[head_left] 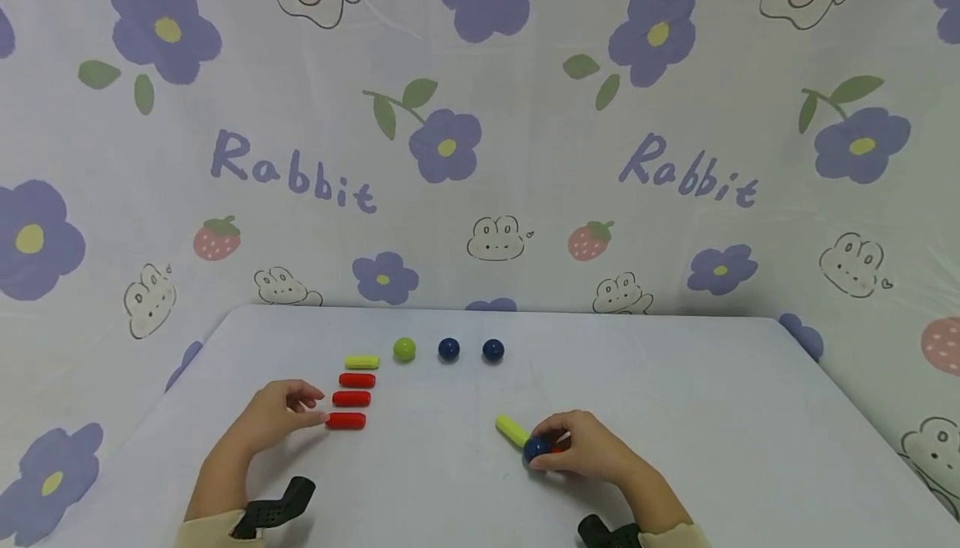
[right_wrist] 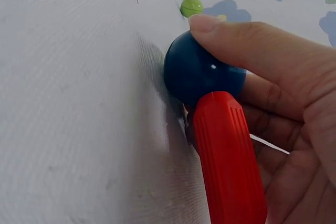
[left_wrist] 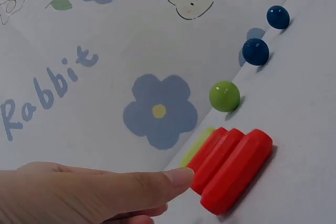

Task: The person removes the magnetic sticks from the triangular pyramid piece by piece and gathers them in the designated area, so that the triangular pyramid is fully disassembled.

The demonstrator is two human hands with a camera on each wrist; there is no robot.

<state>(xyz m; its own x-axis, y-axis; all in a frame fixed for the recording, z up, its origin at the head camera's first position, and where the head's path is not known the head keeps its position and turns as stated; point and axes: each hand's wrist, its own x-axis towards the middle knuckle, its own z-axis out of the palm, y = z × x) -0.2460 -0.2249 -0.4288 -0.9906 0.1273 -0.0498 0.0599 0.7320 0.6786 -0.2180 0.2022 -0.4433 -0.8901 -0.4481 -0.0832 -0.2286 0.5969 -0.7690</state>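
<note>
At the left, my left hand [head_left: 273,416] has its thumb tip by the near end of the nearest red rod [head_left: 346,421]; the fingers are bent loosely. Two more red rods and a yellow-green rod [head_left: 362,362] lie in a column beyond it. My right hand [head_left: 585,446] pinches a dark blue ball [right_wrist: 197,69] between thumb and fingers, low over the table. Against that ball sits a red rod [right_wrist: 228,156], largely hidden by the hand in the head view. A yellow-green rod [head_left: 512,430] extends from the ball's other side.
A green ball [head_left: 404,349] and two dark blue balls, one in the middle [head_left: 448,349] and one at right [head_left: 492,351], stand in a row toward the back of the white table [head_left: 712,389]. Behind the table hangs a patterned cloth [head_left: 525,198].
</note>
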